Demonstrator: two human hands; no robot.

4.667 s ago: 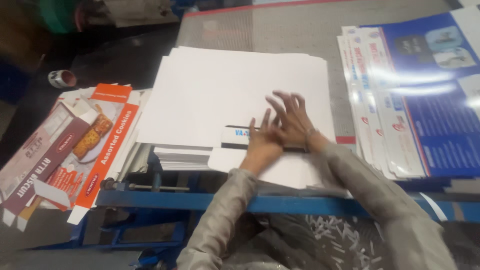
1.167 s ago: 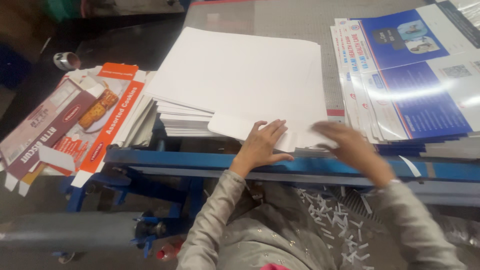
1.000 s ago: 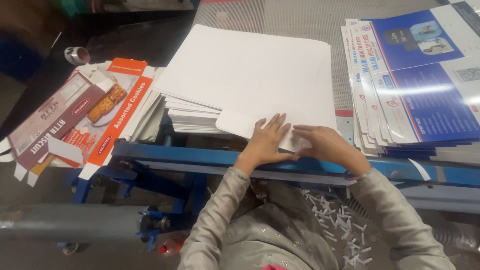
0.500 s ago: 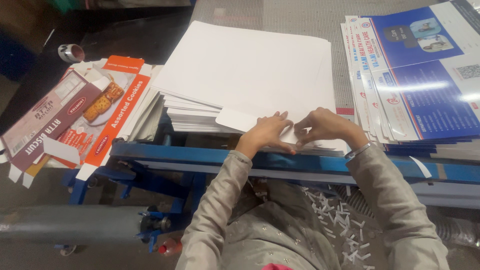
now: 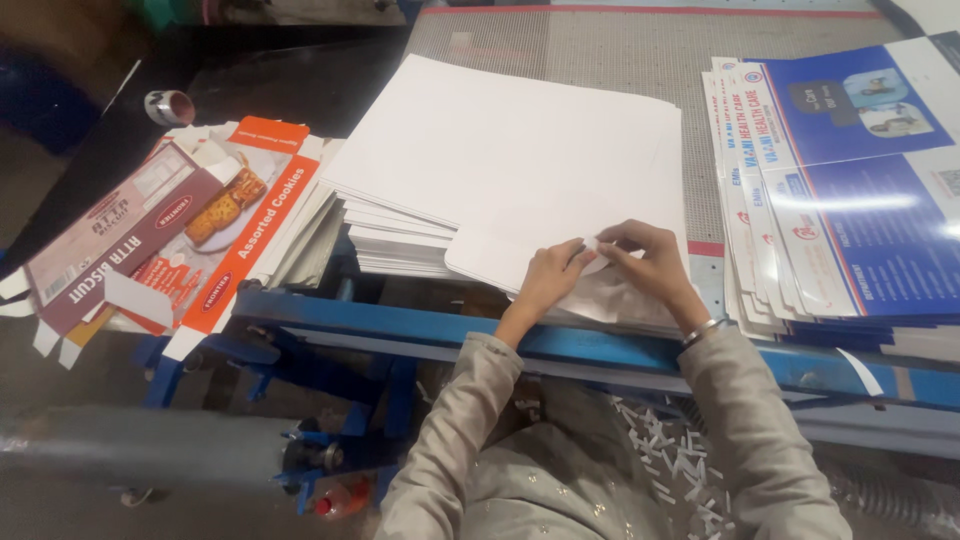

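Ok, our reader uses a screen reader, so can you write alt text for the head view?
Two hands, left hand and right hand, pinch a small white tab at the near edge of a stack of white sheets on a blue bench. Flat biscuit cartons lie left, blue printed sheets right.

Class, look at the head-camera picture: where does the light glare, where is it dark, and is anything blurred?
Head view: glare streaks the glossy blue sheets; the white sheets look bright and even; the top left corner is in deep shadow; the left hand and right hand are sharp enough, and the paper scrap between them is small and soft.
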